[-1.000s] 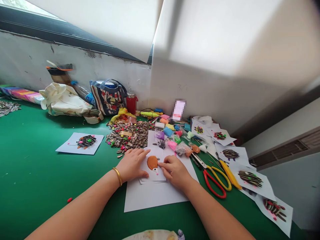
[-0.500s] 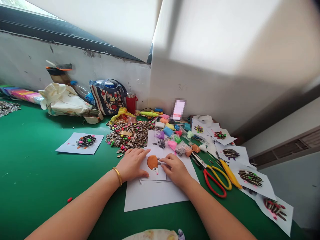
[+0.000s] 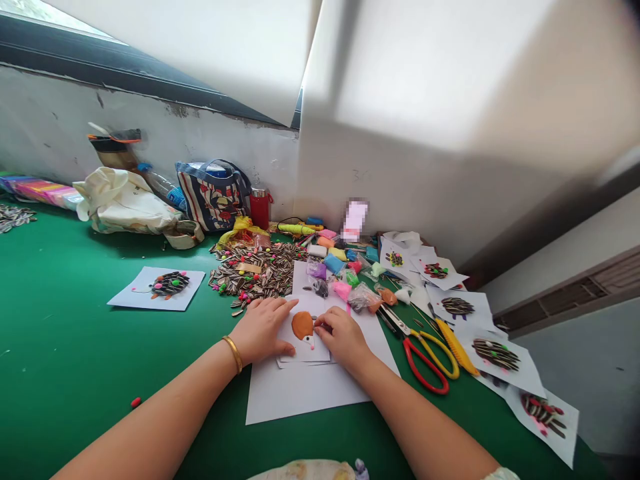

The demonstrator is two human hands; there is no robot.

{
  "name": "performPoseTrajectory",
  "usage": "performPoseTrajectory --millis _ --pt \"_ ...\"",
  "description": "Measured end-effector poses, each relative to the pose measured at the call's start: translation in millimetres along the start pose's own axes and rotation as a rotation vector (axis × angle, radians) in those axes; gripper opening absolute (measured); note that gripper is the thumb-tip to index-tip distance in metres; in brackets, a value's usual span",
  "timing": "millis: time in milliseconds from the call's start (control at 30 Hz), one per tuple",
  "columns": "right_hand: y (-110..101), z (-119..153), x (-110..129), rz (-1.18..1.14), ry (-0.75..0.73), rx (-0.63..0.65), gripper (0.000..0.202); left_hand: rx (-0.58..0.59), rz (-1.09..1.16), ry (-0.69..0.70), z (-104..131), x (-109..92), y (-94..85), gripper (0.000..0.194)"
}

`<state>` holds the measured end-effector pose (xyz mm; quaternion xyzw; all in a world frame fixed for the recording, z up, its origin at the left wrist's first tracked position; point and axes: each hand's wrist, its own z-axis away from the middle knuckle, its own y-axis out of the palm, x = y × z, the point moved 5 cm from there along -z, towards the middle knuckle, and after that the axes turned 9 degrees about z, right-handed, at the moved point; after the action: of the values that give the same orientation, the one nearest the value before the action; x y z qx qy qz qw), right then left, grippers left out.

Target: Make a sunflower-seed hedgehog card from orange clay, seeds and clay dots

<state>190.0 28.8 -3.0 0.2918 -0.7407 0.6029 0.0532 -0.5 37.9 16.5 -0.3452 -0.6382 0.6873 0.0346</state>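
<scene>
A white card (image 3: 295, 355) with an orange clay hedgehog body (image 3: 302, 325) lies in front of me, stacked on other cards on a larger white sheet (image 3: 305, 397). The hedgehog's white face (image 3: 307, 340) has a black eye and a pink nose. My left hand (image 3: 264, 328) rests open on the card's left side, thumb and fingers spread. At the right edge of the orange clay, my right hand (image 3: 344, 339) has its fingers curled in a pinch, by small dark grey pieces. Its fingertips hide whatever is between them.
Sunflower seeds (image 3: 265, 267) with coloured balls lie behind my left hand. Bagged clay (image 3: 342, 290) sits behind the card. Scissors (image 3: 425, 353) and a yellow cutter (image 3: 456, 347) lie right, near finished hedgehog cards (image 3: 500, 357). Another hedgehog card (image 3: 157, 289) is left; bags (image 3: 215, 193) stand behind.
My right hand's fingers have curled in and now cover the lower dark grey piece beside the orange clay. My left hand stays on the card. The view has shifted slightly.
</scene>
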Motion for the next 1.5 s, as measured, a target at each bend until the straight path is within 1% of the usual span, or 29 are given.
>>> performPoseTrajectory --millis 133,267,400,567,767,1033,1333,1500 --pt "1 1 -1 -0.006 -0.019 -0.012 0.009 0.001 -0.001 -0.002 0 -1 -0.6 0.099" --pt "-6 5 -4 -0.002 -0.059 -0.056 0.015 0.003 0.005 -0.012 1 -1 -0.6 0.098" --pt "-11 8 0 0.128 -0.146 -0.062 0.029 -0.004 0.005 0.005 2 -1 -0.6 0.100" --pt "-10 7 7 0.257 -0.190 -0.037 0.032 -0.010 -0.009 0.011 1 0 -0.4 0.100" --pt "-10 8 5 0.228 -0.190 -0.061 0.034 -0.012 0.005 0.016 1 0 0.1 0.101" --pt "-5 6 2 0.220 -0.165 -0.037 0.033 -0.017 0.009 0.015 2 0 0.0 0.101" --pt "-12 6 3 0.212 -0.158 -0.036 0.032 -0.006 0.004 0.012 2 0 -0.1 0.101" --pt "-12 9 5 0.233 -0.180 -0.046 0.032 -0.017 0.000 0.015 2 1 0.2 0.100"
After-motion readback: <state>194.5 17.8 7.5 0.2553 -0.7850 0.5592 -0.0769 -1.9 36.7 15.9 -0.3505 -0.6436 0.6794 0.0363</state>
